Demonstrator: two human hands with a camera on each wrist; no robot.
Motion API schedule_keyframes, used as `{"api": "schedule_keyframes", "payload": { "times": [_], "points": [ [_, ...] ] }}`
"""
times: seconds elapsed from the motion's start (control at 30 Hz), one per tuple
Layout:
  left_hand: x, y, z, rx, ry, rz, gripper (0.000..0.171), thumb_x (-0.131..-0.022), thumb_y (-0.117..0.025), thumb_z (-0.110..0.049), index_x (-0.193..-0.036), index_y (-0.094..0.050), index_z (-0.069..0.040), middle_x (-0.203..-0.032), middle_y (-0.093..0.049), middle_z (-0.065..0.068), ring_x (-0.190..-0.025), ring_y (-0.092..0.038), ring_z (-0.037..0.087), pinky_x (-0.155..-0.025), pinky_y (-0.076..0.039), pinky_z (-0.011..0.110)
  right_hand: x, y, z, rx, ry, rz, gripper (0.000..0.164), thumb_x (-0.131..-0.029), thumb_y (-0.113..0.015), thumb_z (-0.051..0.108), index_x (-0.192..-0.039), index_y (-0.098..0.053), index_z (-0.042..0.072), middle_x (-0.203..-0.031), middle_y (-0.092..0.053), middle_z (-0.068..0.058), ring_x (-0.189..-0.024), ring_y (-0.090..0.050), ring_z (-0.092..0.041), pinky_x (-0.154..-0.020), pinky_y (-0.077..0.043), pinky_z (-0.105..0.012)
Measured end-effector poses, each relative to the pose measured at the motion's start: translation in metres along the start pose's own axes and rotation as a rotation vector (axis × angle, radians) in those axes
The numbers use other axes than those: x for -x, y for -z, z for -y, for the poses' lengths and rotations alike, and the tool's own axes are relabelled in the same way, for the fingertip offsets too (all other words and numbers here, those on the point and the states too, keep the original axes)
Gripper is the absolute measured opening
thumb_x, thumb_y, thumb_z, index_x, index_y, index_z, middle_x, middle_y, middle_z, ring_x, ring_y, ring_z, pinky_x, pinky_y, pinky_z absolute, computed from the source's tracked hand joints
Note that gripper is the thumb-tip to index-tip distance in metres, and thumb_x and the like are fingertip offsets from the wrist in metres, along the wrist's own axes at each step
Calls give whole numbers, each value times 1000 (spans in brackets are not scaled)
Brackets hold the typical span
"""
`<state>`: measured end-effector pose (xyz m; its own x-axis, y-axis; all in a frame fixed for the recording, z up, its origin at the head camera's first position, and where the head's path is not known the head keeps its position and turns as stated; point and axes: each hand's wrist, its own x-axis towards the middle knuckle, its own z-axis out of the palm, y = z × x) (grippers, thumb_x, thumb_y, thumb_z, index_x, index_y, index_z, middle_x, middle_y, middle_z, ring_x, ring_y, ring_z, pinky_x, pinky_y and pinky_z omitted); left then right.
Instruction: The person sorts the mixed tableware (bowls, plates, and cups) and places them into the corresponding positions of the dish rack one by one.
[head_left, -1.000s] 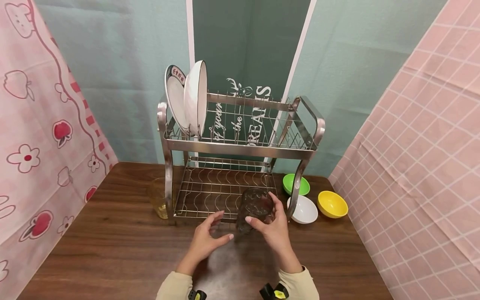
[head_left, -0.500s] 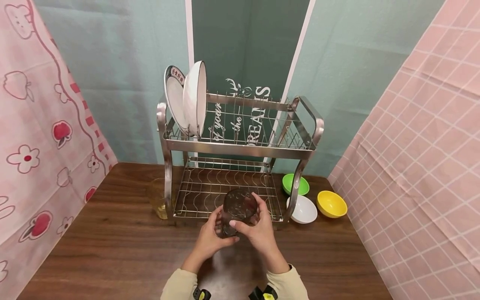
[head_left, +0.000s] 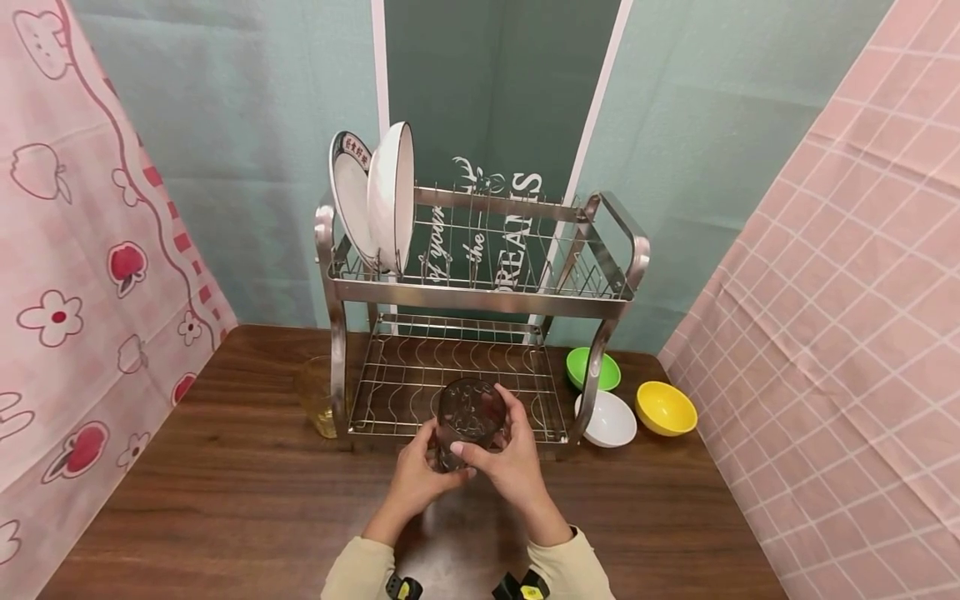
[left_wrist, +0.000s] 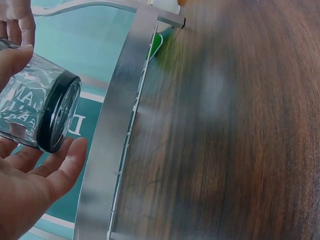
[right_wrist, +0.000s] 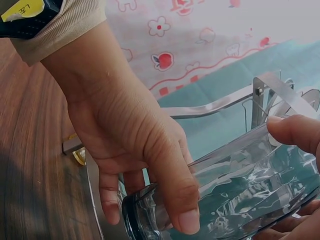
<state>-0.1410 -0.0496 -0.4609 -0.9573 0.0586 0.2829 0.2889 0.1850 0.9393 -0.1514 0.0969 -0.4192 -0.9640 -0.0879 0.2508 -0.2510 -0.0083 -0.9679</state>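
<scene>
A grey-tinted drinking glass (head_left: pixel 471 412) is held by both hands above the table, in front of the dish rack. Its mouth points up and its thick base is lower, near the left hand. My left hand (head_left: pixel 415 482) grips the base end, its thumb on the near side and its fingers behind, as the right wrist view shows with the left hand (right_wrist: pixel 137 130) around the glass (right_wrist: pixel 240 185). Higher up, my right hand (head_left: pixel 517 462) holds the glass by its side near the rim. Part of the right hand's fingers is hidden behind the glass.
A two-tier metal dish rack (head_left: pixel 480 296) stands ahead; a plate (head_left: pixel 348 187) and a white bowl (head_left: pixel 390 196) lean upright at its upper left. An amber glass (head_left: pixel 318 400) is left of it. Green (head_left: pixel 592 369), white (head_left: pixel 609 419) and yellow bowls (head_left: pixel 665 408) sit right.
The right hand has brought the glass leftward, in front of the rack's middle. The left hand, apart from it a second ago, now grips its lower end.
</scene>
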Motion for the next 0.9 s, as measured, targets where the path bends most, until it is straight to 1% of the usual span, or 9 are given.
{"api": "schedule_keyframes", "payload": {
  "times": [0.13,0.23,0.3,0.37,0.5,0.53,0.6,0.73,0.9],
  "points": [
    [1,0,1,5,-13,-17,70,-62,-82,-3,-124,-49,4,-101,-62,11,-88,-63,25,-71,-52,39,-1,0,0,4,3,-2,85,-68,-79,-1,-138,-33,4,-129,-43,-27,-114,-47,-40,-93,-34,-58],
    [1,0,2,15,-29,-36,71,-62,-82,-2,-124,-49,3,-103,-62,12,-90,-62,26,-72,-52,42,-1,-1,0,14,10,-1,85,-68,-79,0,-138,-33,5,-128,-44,-24,-114,-47,-38,-94,-34,-57],
    [1,0,4,10,-52,-48,71,-61,-82,-3,-124,-49,2,-103,-62,12,-89,-62,26,-71,-52,40,-1,-1,1,15,12,8,86,-67,-80,0,-139,-33,5,-129,-44,-23,-115,-47,-38,-94,-34,-56],
    [0,-1,12,1,-63,-65,71,-60,-83,-4,-123,-51,-1,-102,-62,11,-88,-63,25,-70,-52,38,-1,1,1,11,2,28,87,-68,-80,1,-140,-31,6,-130,-45,-20,-117,-46,-37,-94,-36,-53],
    [-3,0,29,-36,-87,-89,72,-57,-87,-11,-121,-54,-7,-100,-62,4,-88,-60,18,-72,-51,33,0,10,-1,-66,-40,80,88,-70,-77,0,-142,-26,6,-136,-42,-19,-122,-42,-32,-98,-35,-45],
    [-5,2,31,-42,-84,-96,73,-56,-87,-12,-121,-55,-9,-101,-62,2,-89,-59,17,-74,-50,33,0,13,-1,-82,-50,89,89,-70,-77,0,-142,-25,6,-137,-41,-18,-124,-41,-31,-99,-33,-45],
    [-7,7,32,-71,-99,-103,74,-53,-88,-15,-120,-56,-12,-101,-61,-1,-90,-57,15,-77,-47,34,0,18,-1,-88,-56,102,90,-70,-77,0,-143,-23,6,-139,-39,-17,-127,-37,-30,-100,-30,-46],
    [-11,19,27,-139,-118,-125,77,-46,-89,-16,-117,-59,-18,-100,-57,-6,-92,-55,14,-80,-44,38,2,27,1,12,-20,111,94,-68,-79,1,-143,-23,9,-140,-39,-14,-127,-37,-29,-98,-30,-51],
    [-13,32,20,-236,-135,-125,76,-43,-88,-18,-114,-61,-19,-97,-52,-5,-89,-51,15,-79,-41,40,4,34,0,165,86,109,95,-65,-82,1,-142,-26,9,-138,-39,-17,-124,-39,-31,-92,-34,-55]
  ]
}}
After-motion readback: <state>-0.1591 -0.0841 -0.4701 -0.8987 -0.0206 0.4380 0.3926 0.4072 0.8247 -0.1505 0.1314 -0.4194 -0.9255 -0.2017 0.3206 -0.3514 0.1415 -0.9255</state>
